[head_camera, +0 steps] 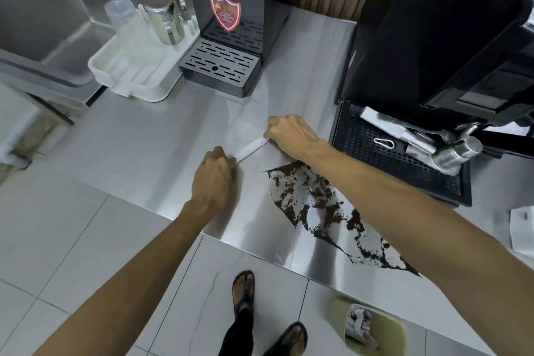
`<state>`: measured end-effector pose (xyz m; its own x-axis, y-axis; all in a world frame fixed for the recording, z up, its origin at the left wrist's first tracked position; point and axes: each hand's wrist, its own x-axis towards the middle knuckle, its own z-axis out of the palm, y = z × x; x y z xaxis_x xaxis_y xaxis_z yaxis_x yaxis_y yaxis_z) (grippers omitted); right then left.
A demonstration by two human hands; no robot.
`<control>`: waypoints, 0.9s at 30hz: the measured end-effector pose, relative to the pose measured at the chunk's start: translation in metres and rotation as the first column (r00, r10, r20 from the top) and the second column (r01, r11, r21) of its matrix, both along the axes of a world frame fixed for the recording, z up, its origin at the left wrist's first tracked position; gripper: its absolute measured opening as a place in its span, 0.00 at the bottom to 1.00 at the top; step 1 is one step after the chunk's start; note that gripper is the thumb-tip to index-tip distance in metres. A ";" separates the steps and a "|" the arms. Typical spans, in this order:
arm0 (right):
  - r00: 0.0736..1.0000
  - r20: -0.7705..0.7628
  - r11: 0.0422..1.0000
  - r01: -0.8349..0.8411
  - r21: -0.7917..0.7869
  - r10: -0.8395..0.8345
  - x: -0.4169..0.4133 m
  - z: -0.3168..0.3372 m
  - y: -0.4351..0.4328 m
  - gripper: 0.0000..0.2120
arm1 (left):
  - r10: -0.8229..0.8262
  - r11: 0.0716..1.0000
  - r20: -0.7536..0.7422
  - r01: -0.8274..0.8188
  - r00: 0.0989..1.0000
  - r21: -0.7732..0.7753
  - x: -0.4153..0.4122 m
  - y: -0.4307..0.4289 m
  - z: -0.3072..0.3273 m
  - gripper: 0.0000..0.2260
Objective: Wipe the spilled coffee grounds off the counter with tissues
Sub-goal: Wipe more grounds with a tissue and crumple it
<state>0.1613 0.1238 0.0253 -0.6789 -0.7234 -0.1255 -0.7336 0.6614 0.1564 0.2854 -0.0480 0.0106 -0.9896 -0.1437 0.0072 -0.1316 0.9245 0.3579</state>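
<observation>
1. My left hand point(215, 179) is curled, gripping the near end of a tissue point(251, 147).
2. My right hand point(291, 136) is curled too, pinching the far end of it.
3. The tissue runs as a narrow white strip between both hands, low over the desk point(144, 147); whether it touches the surface I cannot tell.
4. The grounds point(318, 199) lie as a dark, broken patch on the desk, just right of my left hand, partly under my right forearm and reaching to the front edge. The tissue is near the patch but apart from it.
5. A black machine point(433, 37) stands to the right and a dispenser point(231, 23) behind.
6. A white rack point(135, 72) with cups sits beside the sink point(43, 23).
7. A bin point(367, 324) on the floor holds crumpled tissue.
</observation>
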 end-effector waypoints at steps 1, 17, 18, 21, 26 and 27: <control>1.000 -0.005 1.000 -0.024 0.006 0.024 0.004 0.001 0.004 0.12 | -0.017 1.000 -0.009 0.017 1.000 -0.008 0.011 0.011 0.002 0.09; 0.997 0.065 0.996 0.026 0.085 -0.032 -0.006 0.030 0.039 0.10 | 0.034 0.988 -0.027 -0.030 0.999 0.152 -0.021 0.042 -0.013 0.10; 0.998 0.043 0.995 0.042 0.090 -0.046 -0.001 0.027 0.043 0.09 | 0.023 0.989 -0.029 -0.018 0.999 0.145 -0.019 0.043 -0.016 0.10; 0.996 -0.005 0.991 0.086 0.103 -0.086 0.023 0.019 0.058 0.08 | -0.061 0.992 -0.054 0.066 0.997 0.107 -0.005 0.052 -0.024 0.08; 0.991 0.032 0.980 0.125 0.151 -0.132 0.055 0.003 0.068 0.07 | -0.216 0.974 -0.072 0.220 0.974 0.048 0.020 0.058 -0.028 0.06; 0.991 0.033 0.977 0.122 0.176 -0.130 0.057 0.003 0.066 0.09 | -0.227 0.972 -0.062 0.231 0.972 0.052 0.024 0.056 -0.031 0.06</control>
